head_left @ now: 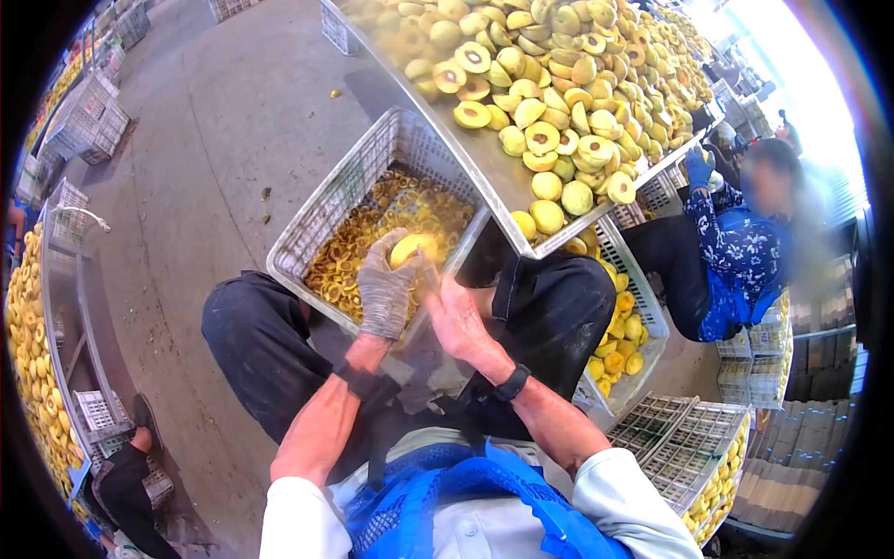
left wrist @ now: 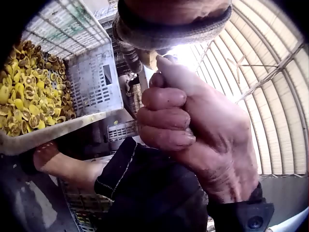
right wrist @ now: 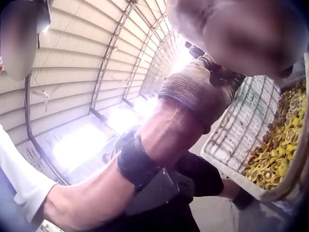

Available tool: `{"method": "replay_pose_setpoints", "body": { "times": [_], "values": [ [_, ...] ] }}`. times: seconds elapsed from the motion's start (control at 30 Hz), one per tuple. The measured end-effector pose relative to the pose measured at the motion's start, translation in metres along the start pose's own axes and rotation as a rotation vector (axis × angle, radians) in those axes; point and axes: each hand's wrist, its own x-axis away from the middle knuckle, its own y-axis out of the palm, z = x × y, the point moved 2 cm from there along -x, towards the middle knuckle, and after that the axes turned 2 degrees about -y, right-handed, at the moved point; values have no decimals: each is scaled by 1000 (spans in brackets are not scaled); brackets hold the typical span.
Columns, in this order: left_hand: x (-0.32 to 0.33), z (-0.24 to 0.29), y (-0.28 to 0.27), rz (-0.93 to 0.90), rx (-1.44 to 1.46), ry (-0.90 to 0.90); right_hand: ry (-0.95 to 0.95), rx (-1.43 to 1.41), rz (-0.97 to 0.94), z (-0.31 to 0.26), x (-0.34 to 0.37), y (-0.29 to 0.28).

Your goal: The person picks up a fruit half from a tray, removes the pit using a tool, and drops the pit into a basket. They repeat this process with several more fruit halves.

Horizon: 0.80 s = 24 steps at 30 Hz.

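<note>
Head view: knit-gloved left hand (head_left: 383, 291) clamps fingers round smooth, rounded yellow fruit (head_left: 414, 248); bare right hand (head_left: 457, 320) has curled fingers.

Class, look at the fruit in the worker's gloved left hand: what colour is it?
The fruit is yellow; it shows best in the head view.

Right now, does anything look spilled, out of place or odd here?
Two small oddities in the head view. A yellow scrap lies on the floor, apart from the crate and table, so it looks dropped. Also, the hands don't match: the left hand, holding yellow fruit, is gloved; the right hand is bare.
</note>
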Motion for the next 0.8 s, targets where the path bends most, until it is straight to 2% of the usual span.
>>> {"method": "replay_pose_setpoints", "body": {
  "times": [0.07,0.27,0.37,0.47,0.5,0.57,0.6,0.67,0.7,0.77,0.8],
  "values": [
    [2,5,0,22,-110,20,-96,-93,-12,4,0,3],
    [-3,3,-2,-35,-192,86,-19,-159,-167,7,-6,-4],
    [-7,-7,-4,-69,-280,85,-63,-25,-117,4,1,-7],
    [-5,-5,-3,-102,-279,53,-156,-78,-62,35,-3,6],
    [-6,-10,-5,-103,-282,53,-155,-80,-60,25,-3,-3],
    [-11,-20,-6,-158,-268,54,474,-530,-416,-4,-2,-28],
    [-11,-12,-6,-163,-269,56,487,-636,-422,-8,-1,-34],
    [-8,0,-2,-301,-227,-54,470,-632,-444,2,-2,-41],
    [-9,-1,-3,-302,-226,-53,451,-627,-476,7,-5,-44],
    [-7,-7,-4,-359,-88,-263,438,-576,-530,24,-9,-47],
    [-4,-6,-4,-370,-80,-265,133,-232,-429,27,-14,-47]
  ]
}}
